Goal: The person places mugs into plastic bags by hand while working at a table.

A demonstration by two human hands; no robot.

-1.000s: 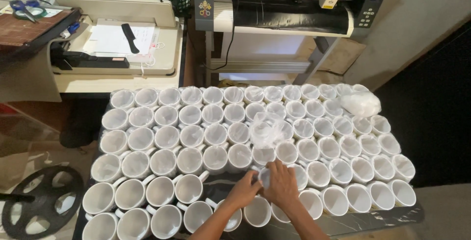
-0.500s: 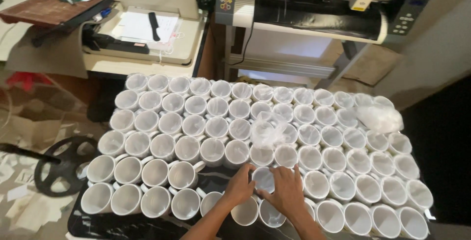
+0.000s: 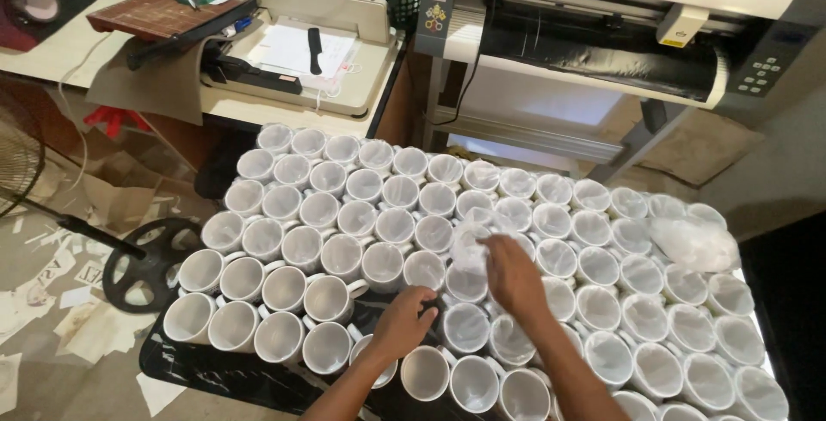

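Note:
Several rows of white mugs (image 3: 385, 264) stand packed together on a black tabletop (image 3: 215, 368); many on the right still have thin clear plastic in them. My left hand (image 3: 403, 325) is curled around a white mug (image 3: 465, 328) in the near rows, next to a dark gap between mugs. My right hand (image 3: 514, 277) is raised just above the mugs and pinches a crumpled clear plastic wrapper (image 3: 470, 245), which hangs over the middle rows.
A wad of loose clear plastic (image 3: 693, 244) lies on the mugs at the right. Behind the table stand a wide grey cutting plotter (image 3: 602, 38) and a beige paper cutter (image 3: 301, 55) on a desk. A black fan base (image 3: 146, 258) and paper scraps are on the floor at left.
My right hand has lifted away from the mug and up toward the middle rows, drawing the clear wrapper with it. My left hand stays low at the mug. The camera has shifted.

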